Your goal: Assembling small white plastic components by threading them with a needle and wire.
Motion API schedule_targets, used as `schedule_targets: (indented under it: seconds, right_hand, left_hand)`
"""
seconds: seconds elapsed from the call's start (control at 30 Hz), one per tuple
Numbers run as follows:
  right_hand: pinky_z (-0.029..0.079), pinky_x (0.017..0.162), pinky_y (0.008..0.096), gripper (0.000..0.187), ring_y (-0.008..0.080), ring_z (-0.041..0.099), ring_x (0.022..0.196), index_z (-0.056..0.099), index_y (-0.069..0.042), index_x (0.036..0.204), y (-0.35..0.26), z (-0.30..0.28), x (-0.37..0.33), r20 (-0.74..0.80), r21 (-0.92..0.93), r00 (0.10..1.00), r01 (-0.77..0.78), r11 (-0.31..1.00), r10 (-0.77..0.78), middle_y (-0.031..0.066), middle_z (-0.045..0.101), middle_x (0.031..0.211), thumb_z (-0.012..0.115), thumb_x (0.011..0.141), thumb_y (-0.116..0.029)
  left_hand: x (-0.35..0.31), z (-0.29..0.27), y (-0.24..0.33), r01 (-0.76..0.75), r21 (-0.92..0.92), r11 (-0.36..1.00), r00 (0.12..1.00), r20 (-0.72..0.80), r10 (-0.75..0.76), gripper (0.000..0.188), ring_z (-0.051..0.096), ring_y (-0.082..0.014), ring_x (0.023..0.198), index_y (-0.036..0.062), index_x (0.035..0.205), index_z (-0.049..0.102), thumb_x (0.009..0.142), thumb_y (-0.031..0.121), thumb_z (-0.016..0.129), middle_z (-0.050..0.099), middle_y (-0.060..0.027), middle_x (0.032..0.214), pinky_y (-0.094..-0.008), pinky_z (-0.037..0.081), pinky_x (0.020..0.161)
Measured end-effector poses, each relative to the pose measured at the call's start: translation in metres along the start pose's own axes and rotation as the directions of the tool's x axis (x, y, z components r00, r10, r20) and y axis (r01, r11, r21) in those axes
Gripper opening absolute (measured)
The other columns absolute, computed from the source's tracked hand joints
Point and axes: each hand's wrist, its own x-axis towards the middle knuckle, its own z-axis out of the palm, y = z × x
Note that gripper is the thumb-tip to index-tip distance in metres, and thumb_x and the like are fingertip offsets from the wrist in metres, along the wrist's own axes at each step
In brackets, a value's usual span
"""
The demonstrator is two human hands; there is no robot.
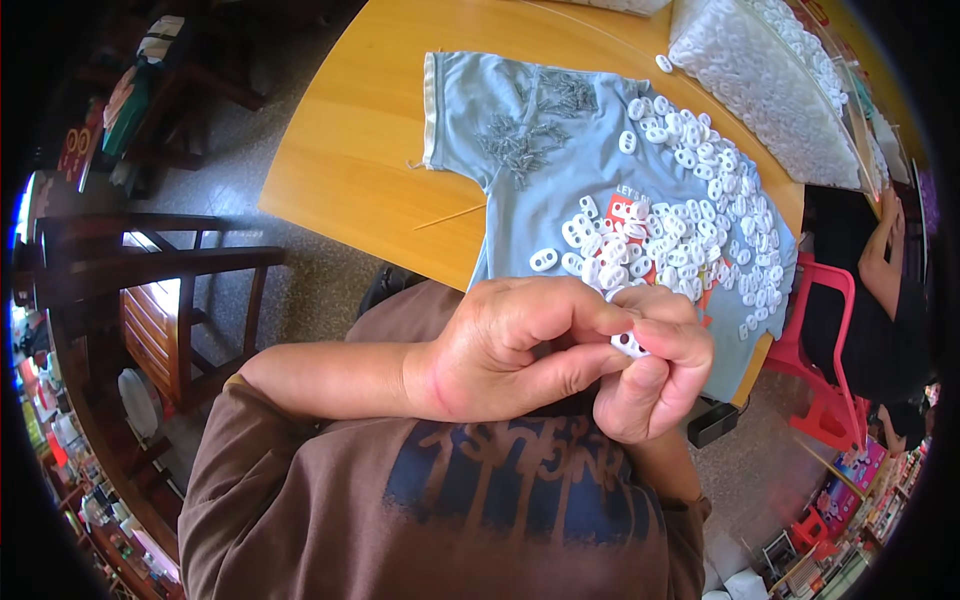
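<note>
Close in front of my chest, both hands meet around a small white oval piece with two holes (630, 345), like a cord lock. My left hand (510, 350) pinches it from the left with thumb and forefinger. From the other side, the thumb and bent fingers of my right hand (662, 365) close on the same piece. Just beyond, many similar white two-hole pieces (680, 235) lie heaped on a light blue T-shirt (465, 100) spread over the table. Toward its sleeve are two clusters of thin grey metal bits (525, 145), which look like small springs.
The yellow wooden table (370, 120) reaches away from me. A large clear bag of white pieces (765, 85) stands at its far right. A thin stick (448, 217) lies on the tabletop. Wooden chairs (160, 330) are at left; a red plastic chair (835, 350) and another person's arm (882, 250) at right.
</note>
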Motion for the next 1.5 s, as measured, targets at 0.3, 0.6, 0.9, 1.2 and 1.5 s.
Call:
schedule_targets:
  seconds: [0.3, 0.6, 0.9, 1.2, 1.5]
  right_hand:
    - [0.043, 0.064, 0.0329, 0.027, 0.0190, 0.051, 0.072, 0.041, -0.002, 0.107, -0.002, -0.001, 0.005, 0.048, -0.036, 0.999, 0.027, 0.999, -0.025, 0.0124, 0.052, 0.088, 0.045, 0.090, -0.024]
    - [0.041, 0.069, 0.0292, 0.025, 0.0166, 0.049, 0.076, 0.043, 0.000, 0.108, -0.010, 0.007, 0.003, 0.114, -0.031, 0.984, -0.134, 0.990, 0.137, 0.0122, 0.053, 0.089, 0.047, 0.088, -0.014]
    - [0.039, 0.063, 0.0252, 0.018, 0.0136, 0.045, 0.067, 0.045, 0.002, 0.096, -0.013, 0.023, 0.005, -0.074, 0.009, 0.958, -0.279, 0.960, 0.279, 0.0089, 0.050, 0.077, 0.049, 0.086, -0.012]
    - [0.039, 0.062, 0.0250, 0.007, 0.0129, 0.046, 0.066, 0.049, 0.001, 0.089, -0.020, 0.025, 0.013, 0.072, -0.034, 0.943, -0.322, 0.946, 0.324, 0.0080, 0.051, 0.074, 0.047, 0.084, -0.004]
    - [0.038, 0.051, 0.0256, 0.015, 0.0152, 0.049, 0.055, 0.058, -0.001, 0.090, -0.010, 0.022, 0.026, 0.251, -0.028, 0.938, -0.241, 0.970, 0.240, 0.0050, 0.054, 0.066, 0.056, 0.077, 0.005]
  left_hand:
    - [-0.003, -0.011, -0.002, 0.081, -0.157, 0.984, 0.994, 0.089, -0.068, 0.022, 0.059, -0.0117, 0.075, -0.0002, 0.099, 0.056, 0.077, 0.000, 0.063, 0.061, -0.0072, 0.085, -0.0232, 0.047, 0.064]
    - [-0.008, -0.023, -0.002, 0.333, -0.498, 0.801, 0.943, 0.175, -0.283, 0.015, 0.054, -0.0043, 0.079, 0.0011, 0.098, 0.054, 0.084, 0.000, 0.056, 0.058, -0.0012, 0.088, -0.0182, 0.044, 0.067]
    - [-0.054, -0.148, -0.001, -0.198, -0.297, 0.934, 0.522, -0.838, -0.156, 0.012, 0.044, -0.0063, 0.053, -0.0004, 0.094, 0.053, 0.083, 0.004, 0.052, 0.054, -0.0044, 0.072, -0.0186, 0.036, 0.049]
    - [-0.113, -0.230, -0.121, 0.077, -0.456, 0.886, 0.274, -0.845, -0.459, 0.013, 0.042, -0.0059, 0.051, 0.0031, 0.093, 0.053, 0.080, 0.005, 0.054, 0.050, -0.0010, 0.068, -0.0173, 0.034, 0.045]
    - [-0.143, -0.284, -0.127, -0.120, -0.515, 0.849, 0.181, -0.852, -0.491, 0.008, 0.045, -0.0059, 0.055, 0.0087, 0.091, 0.052, 0.083, 0.010, 0.054, 0.050, 0.0017, 0.071, -0.0180, 0.038, 0.048]
